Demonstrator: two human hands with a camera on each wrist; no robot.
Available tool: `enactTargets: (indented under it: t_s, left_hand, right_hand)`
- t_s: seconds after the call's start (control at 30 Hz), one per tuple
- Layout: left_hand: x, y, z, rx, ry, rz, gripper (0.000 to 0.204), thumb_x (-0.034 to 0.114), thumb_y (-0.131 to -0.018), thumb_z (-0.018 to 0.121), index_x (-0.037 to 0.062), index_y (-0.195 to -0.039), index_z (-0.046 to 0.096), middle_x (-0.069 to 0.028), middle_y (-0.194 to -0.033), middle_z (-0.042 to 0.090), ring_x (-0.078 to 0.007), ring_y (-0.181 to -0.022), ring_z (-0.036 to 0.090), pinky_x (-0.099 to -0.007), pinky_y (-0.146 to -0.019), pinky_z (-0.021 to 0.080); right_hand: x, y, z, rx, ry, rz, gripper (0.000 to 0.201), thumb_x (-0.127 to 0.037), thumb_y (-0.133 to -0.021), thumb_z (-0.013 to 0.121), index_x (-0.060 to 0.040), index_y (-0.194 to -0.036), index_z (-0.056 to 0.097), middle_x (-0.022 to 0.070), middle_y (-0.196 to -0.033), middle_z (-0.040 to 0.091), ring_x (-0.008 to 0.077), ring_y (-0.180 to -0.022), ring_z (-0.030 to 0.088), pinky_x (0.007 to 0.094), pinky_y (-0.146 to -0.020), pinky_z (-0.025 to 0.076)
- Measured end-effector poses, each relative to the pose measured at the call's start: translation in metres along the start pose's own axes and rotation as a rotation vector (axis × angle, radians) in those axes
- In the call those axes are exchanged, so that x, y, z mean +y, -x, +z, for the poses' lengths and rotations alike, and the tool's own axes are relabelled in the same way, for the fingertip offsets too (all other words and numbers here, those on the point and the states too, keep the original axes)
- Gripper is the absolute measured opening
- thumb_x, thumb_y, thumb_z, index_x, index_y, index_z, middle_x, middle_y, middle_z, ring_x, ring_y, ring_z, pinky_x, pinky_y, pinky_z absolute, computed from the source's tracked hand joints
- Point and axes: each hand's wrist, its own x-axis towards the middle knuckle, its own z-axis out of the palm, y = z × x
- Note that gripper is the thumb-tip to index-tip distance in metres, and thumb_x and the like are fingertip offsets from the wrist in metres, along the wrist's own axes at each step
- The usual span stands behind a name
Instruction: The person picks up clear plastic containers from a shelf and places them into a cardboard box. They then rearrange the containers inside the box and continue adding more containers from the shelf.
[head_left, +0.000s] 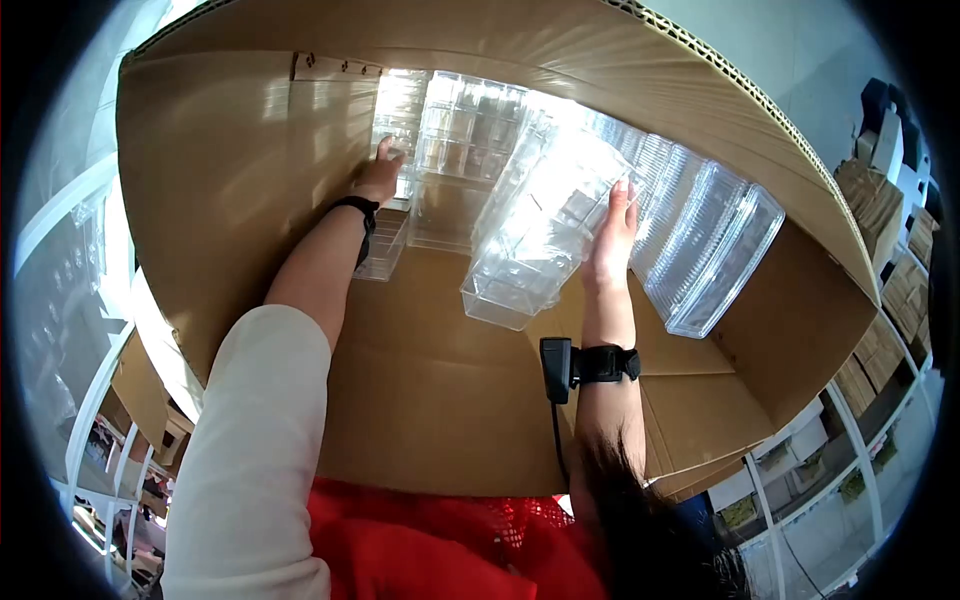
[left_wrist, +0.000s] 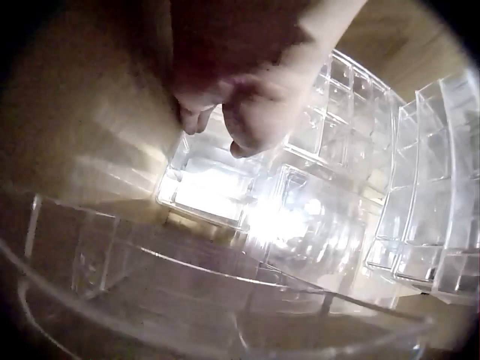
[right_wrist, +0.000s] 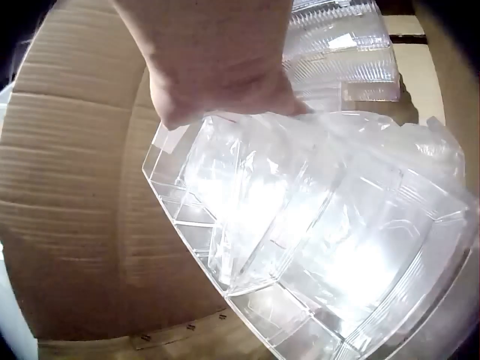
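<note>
Head view: large corrugated cardboard box [head_left: 450,400] filling the frame, flaps open, shelving with smaller cartons past its right edge. No readable brand, label or writing on any surface. Inside, at the far wall: clear plastic compartment trays. Countable groups: one upright stack [head_left: 455,140] against the far wall, one tilted stack [head_left: 530,250] near the middle, one ribbed lidded stack [head_left: 715,250] leaning toward the right wall, one single tray [head_left: 385,250] low at the left. Exact tray count per stack not discernible. Left hand [head_left: 378,178] reaching to the far left corner, fingers on the left edge of the upright stack. Right hand [head_left: 612,240] laid with straight fingers along the right side of the tilted stack. One black wrist strap on each forearm; white sleeve on the left arm.

Left wrist view: box wall brown and dim behind. Left hand [left_wrist: 240,112] above the upright stack [left_wrist: 225,187], fingertips curled down onto its top rim; firm grasp or mere touch, cannot tell. Further tray in the foreground, blurred. No writing visible.

Right wrist view: corrugated box wall at left. Right hand [right_wrist: 217,67] pressed on the upper edge of the tilted stack [right_wrist: 315,240], which sits in thin clear wrapping; fingers hidden behind the plastic. Ribbed lidded stack [right_wrist: 341,45] beyond. No label legible.
</note>
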Motion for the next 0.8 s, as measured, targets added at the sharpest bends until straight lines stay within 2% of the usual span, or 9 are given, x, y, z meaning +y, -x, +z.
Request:
enactTargets:
  t_s: [0.07,0.1,0.2,0.3,0.4,0.5,0.6,0.7,0.8]
  left_hand:
    - [-0.009,-0.014,0.01,0.095,0.345,-0.065,0.05,0.012,-0.085,0.039,0.0152,-0.134,0.033,-0.0246,-0.124,0.045,-0.0339,-0.104,0.054,-0.0384,-0.087,0.044]
    - [0.014,-0.006,-0.002,0.235,0.358,-0.227,0.045,0.025,-0.086,0.039,0.0079,-0.127,0.04,-0.0264,-0.095,0.061,-0.0355,-0.093,0.059,-0.0399,-0.08,0.047]
    - [0.01,-0.018,-0.004,0.281,0.228,-0.164,0.04,0.027,-0.085,0.042,0.0029,-0.116,0.049,-0.0241,-0.084,0.063,-0.0378,-0.081,0.061,-0.0435,-0.073,0.048]
    - [0.015,-0.006,-0.013,0.325,-0.011,-0.003,0.037,0.028,-0.084,0.044,0.0011,-0.108,0.052,-0.0225,-0.073,0.063,-0.0398,-0.068,0.061,-0.0466,-0.064,0.05]
    - [0.015,0.01,-0.02,0.299,-0.15,0.086,0.024,0.019,-0.083,0.048,0.0017,-0.097,0.056,-0.0209,-0.08,0.063,-0.0343,-0.061,0.062,-0.0431,-0.055,0.051]
    - [0.016,0.034,-0.025,0.467,-0.452,0.42,0.007,0.003,-0.079,0.051,0.0058,-0.079,0.057,-0.0165,-0.095,0.058,-0.024,-0.054,0.061,-0.0356,-0.046,0.051]
    - [0.028,0.044,-0.036,0.211,-0.67,0.323,0.014,0.007,-0.08,0.05,0.003,-0.093,0.053,-0.0197,-0.103,0.058,-0.0265,-0.063,0.064,-0.0376,-0.052,0.052]
    - [0.006,0.028,-0.016,0.213,-0.392,0.217,0.018,0.009,-0.08,0.048,0.0049,-0.098,0.052,-0.019,-0.105,0.056,-0.0264,-0.066,0.065,-0.0365,-0.054,0.052]
    - [0.046,0.06,-0.053,0.188,-0.373,0.201,0.019,0.01,-0.081,0.047,0.0057,-0.098,0.053,-0.0181,-0.104,0.056,-0.0264,-0.067,0.065,-0.0357,-0.058,0.053]
  right_hand:
    - [0.0,-0.001,-0.001,-0.006,0.004,0.011,0.075,-0.045,-0.089,0.049,0.0017,-0.139,0.019,0.0167,-0.143,0.025,0.0245,-0.133,0.022,0.0352,-0.109,0.017]
    - [0.001,-0.002,-0.002,-0.01,0.006,-0.002,0.075,-0.045,-0.089,0.049,0.0019,-0.139,0.019,0.0167,-0.143,0.025,0.0244,-0.133,0.022,0.0351,-0.109,0.018]
    - [0.007,-0.005,-0.004,-0.019,0.002,-0.034,0.074,-0.045,-0.089,0.049,0.0023,-0.139,0.019,0.0167,-0.143,0.025,0.0241,-0.133,0.023,0.0348,-0.109,0.018]
    - [0.008,-0.005,-0.004,-0.017,-0.003,-0.048,0.071,-0.041,-0.09,0.049,0.0022,-0.138,0.021,0.0166,-0.142,0.027,0.0241,-0.132,0.025,0.0345,-0.108,0.02]
    - [0.008,-0.006,-0.003,0.011,0.016,-0.054,0.065,-0.036,-0.092,0.048,0.0019,-0.138,0.023,0.0164,-0.14,0.031,0.0247,-0.129,0.03,0.0345,-0.106,0.022]
    - [0.004,-0.003,0.0,0.023,0.034,-0.053,0.065,-0.037,-0.092,0.049,0.0024,-0.138,0.024,0.0166,-0.14,0.032,0.0245,-0.129,0.03,0.0343,-0.106,0.023]
    - [0.008,-0.008,-0.002,0.013,0.032,-0.061,0.066,-0.037,-0.092,0.049,0.0031,-0.137,0.024,0.0168,-0.139,0.033,0.0244,-0.129,0.03,0.0343,-0.105,0.023]
    - [0.007,-0.004,-0.002,0.005,0.017,-0.048,0.065,-0.037,-0.092,0.048,0.0038,-0.137,0.025,0.0171,-0.139,0.033,0.0244,-0.129,0.031,0.0343,-0.105,0.024]
    - [0.008,-0.007,-0.003,0.011,0.012,-0.045,0.064,-0.036,-0.092,0.048,0.0038,-0.136,0.025,0.0169,-0.138,0.034,0.0246,-0.128,0.032,0.0344,-0.104,0.024]
